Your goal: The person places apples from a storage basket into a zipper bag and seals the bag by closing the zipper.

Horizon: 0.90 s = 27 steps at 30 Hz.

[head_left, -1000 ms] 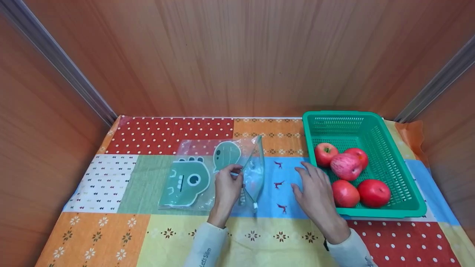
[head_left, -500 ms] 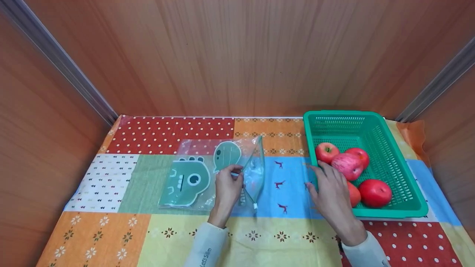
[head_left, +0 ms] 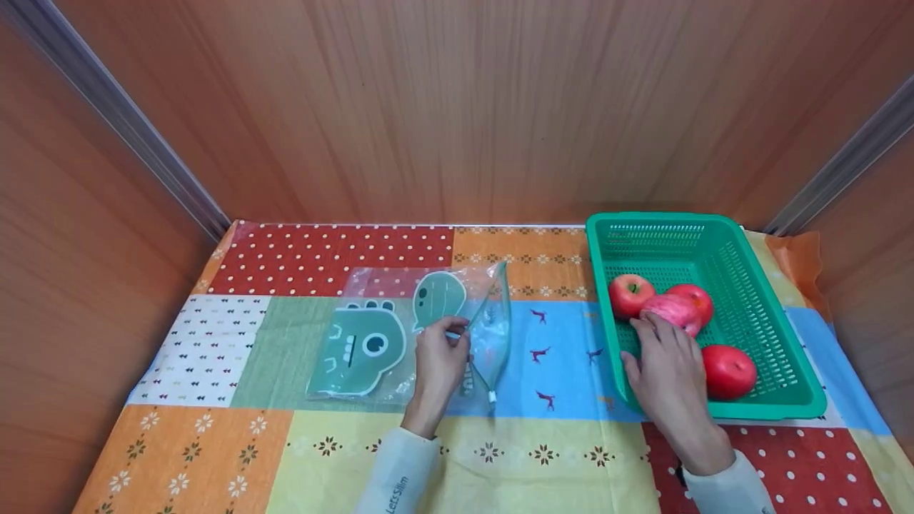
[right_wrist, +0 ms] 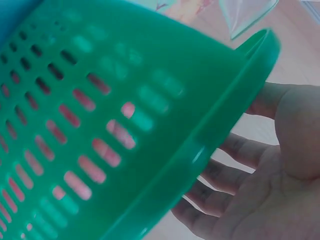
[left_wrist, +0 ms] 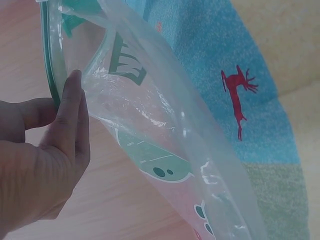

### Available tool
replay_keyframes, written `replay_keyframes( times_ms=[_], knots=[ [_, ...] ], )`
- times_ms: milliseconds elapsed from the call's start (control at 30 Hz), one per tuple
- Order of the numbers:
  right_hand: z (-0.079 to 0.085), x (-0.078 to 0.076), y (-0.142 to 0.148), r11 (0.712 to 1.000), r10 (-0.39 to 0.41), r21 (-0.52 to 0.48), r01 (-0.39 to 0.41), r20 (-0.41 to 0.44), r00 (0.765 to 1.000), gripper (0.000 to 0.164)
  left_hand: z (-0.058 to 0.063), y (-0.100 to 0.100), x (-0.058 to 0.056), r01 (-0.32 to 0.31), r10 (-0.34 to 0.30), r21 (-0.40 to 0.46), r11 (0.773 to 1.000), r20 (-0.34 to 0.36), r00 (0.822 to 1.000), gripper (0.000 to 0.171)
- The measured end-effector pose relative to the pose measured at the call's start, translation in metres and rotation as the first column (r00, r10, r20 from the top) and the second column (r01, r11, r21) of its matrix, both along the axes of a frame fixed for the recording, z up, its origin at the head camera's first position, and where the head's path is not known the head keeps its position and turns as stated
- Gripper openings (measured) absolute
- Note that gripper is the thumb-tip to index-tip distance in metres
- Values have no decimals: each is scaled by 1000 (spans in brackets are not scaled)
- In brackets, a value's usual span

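A clear zip bag [head_left: 368, 353] with green cartoon prints lies flat on the cloth, its mouth parted on the right side. My left hand [head_left: 439, 368] pinches one edge of that mouth between thumb and fingers; the left wrist view shows the green-lined edge of the bag [left_wrist: 150, 107] there. Over the near left part of the green basket [head_left: 757, 410] is my right hand [head_left: 671, 378], its fingers relaxed and spread above the apples. The front left apple is hidden under it. Still showing are a red apple [head_left: 632, 295], a streaky pink apple [head_left: 677, 313] and another red apple [head_left: 728, 373].
A patchwork cloth [head_left: 343, 457] covers the table. Wood-grain panels [head_left: 457, 114] rise at the back and both sides. In the right wrist view, the raised basket rim [right_wrist: 220, 125] stands between the camera and the apples. The bag's white slider [head_left: 492, 397] sits at its near corner.
My right hand has moved right, from beside the basket to over its near left part, covering the front left apple. My left hand and the bag have stayed in place.
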State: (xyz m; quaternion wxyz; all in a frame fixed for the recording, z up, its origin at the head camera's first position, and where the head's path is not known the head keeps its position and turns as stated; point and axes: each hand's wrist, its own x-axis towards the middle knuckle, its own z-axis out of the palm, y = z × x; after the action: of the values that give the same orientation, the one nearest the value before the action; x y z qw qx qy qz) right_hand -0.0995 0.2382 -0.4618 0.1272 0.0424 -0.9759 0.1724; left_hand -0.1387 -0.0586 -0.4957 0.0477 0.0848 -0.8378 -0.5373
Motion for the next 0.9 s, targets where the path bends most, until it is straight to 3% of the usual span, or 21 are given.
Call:
replay_keyframes(
  times_ms=[367, 567, 900],
  knots=[
    [-7, 1, 19, 999, -8, 37, 9, -25, 1000, 78, 2, 2, 1, 8, -8, -2, 1000, 24, 1000, 19],
    [-7, 2, 24, 999, -13, 32, 14, -40, 999, 69, 1, 2, 1, -2, 3, -5, 1000, 43, 999, 19],
    [-8, 5, 32, 996, -32, 79, 36, -44, 999, 68, -1, 2, 2, 2, -2, -25, 1000, 0, 1000, 19]
  ],
)
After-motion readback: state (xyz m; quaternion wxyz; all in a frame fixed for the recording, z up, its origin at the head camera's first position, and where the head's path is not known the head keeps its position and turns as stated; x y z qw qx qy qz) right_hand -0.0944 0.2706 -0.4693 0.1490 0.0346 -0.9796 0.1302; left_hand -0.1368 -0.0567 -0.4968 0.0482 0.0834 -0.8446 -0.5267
